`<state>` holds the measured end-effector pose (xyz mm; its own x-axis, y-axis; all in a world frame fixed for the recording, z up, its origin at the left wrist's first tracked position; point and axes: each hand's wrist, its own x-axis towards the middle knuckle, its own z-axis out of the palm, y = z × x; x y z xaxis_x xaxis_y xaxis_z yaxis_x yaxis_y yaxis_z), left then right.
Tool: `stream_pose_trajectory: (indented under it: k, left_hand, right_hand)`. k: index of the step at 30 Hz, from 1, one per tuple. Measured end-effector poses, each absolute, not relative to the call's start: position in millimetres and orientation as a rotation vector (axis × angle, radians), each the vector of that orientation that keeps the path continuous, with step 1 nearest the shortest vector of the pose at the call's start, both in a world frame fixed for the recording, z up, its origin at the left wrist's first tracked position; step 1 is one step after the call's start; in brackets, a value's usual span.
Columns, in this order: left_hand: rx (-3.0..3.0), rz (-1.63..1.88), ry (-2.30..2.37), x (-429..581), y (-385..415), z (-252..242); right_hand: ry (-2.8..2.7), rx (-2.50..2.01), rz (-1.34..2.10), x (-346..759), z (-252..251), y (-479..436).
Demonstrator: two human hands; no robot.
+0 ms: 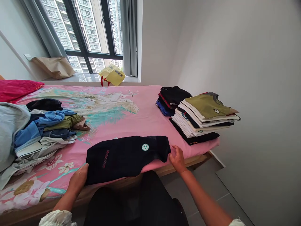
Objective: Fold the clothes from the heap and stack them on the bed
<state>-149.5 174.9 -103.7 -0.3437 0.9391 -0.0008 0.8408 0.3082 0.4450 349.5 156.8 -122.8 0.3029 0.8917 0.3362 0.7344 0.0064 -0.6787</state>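
Note:
A dark navy top (122,157) lies folded lengthwise along the near edge of the bed, with a round green-and-white badge and a strip of red plaid trim facing up. My left hand (78,179) is closed on its left end, the thumb on top and the other fingers hidden beneath. At the narrower right end, my right hand (178,159) is closed, thumb and fingers pinching the edge of the cloth. The top's right part lies on the pink sheet, and its lower edge reaches the bed's rim.
Folded shirts form a tall stack (202,116) at the right, with a darker stack (172,99) behind it. Loose clothes (49,128) are heaped at the left. A yellow bag (113,75) and a brown paper bag (55,67) rest by the window. My knees are below the bed edge.

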Motion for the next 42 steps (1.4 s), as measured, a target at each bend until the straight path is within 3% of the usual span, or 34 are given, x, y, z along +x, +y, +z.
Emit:
stream_pose_trajectory:
  k: [8, 15, 26, 33, 42]
  left_hand:
    - [1.616, 0.399, 2.311, -134.3, 165.2, -104.0]
    - [1.54, 0.354, 2.341, -125.9, 162.3, -94.3]
    - [1.49, 0.375, 2.312, -127.9, 163.5, -96.0]
    - [1.537, 0.51, 2.206, -132.4, 157.6, -97.0]
    - [1.538, 0.642, 2.177, -135.7, 150.7, -98.2]
  right_hand:
    - [-1.327, -1.757, 0.739, 325.3, -104.9, 142.6]
    - [-1.259, -1.643, 0.82, 341.5, -54.9, 195.8]
    - [-1.154, -1.931, 0.887, 358.7, -108.6, 201.8]
    - [-1.205, -1.994, 0.781, 366.4, -110.2, 208.6]
    - [-1.21, -1.908, 1.076, 358.5, -104.9, 219.4]
